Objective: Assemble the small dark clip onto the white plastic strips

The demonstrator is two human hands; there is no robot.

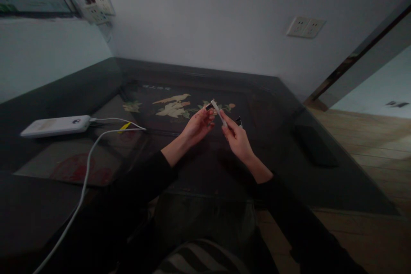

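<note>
Lying at the far left on the dark table point(289, 107): a white power bank point(56, 125), with a white cable point(84, 180) running from its right end, looping and trailing off toward the near edge, a small yellow tag point(124, 126) sitting on the cable just right of the power bank. Showing at the table's middle, farther back: an inlaid picture of birds and flowers point(173, 106). Reaching in over the middle of the table, the left hand point(197, 126), fingers curled and pinching the far, dark-tipped end of a small white stick point(217, 112). Meeting it just to the right, the right hand point(236, 139), fingertips gripping the near end of the same stick, with a small dark piece point(238, 121) tucked against the fingers; too dim to tell exactly what. Hovering above the tabletop between both hands, tilted. Lying well apart to the right, near the table edge: a flat dark object point(316, 146). Hanging on the far wall at the right: a white socket plate point(305, 27).
</note>
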